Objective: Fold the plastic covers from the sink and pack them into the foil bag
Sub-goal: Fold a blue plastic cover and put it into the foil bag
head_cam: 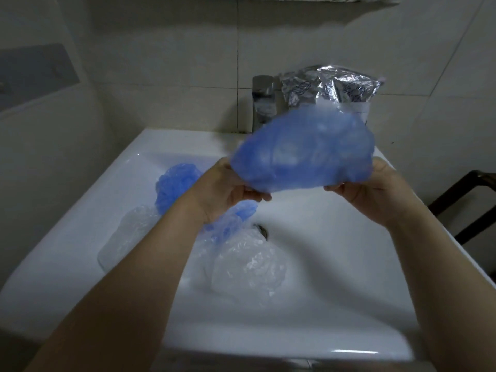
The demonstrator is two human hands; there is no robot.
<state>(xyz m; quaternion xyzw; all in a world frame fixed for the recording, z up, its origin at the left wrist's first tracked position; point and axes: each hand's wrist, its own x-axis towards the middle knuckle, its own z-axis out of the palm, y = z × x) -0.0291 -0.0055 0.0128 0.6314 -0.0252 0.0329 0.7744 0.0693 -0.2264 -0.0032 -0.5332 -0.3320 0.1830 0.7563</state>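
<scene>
Head view: blue plastic cover (pixel 303 154) held above sink (pixel 335 264), blurred, pinched at its lower left edge by left hand (pixel 228 189) and at its lower right edge by right hand (pixel 375 191). Below, in basin: second blue cover (pixel 174 183) far left, clear covers (pixel 247 264) near drain. Foil bag (pixel 327 87) upright on far rim, just right of faucet (pixel 264 100), against tiled wall.

Dim light falls on a pale tiled wall (pixel 166 63) with dark grout lines beyond the hands. A dark wooden frame (pixel 467 200) stands just right of them.
</scene>
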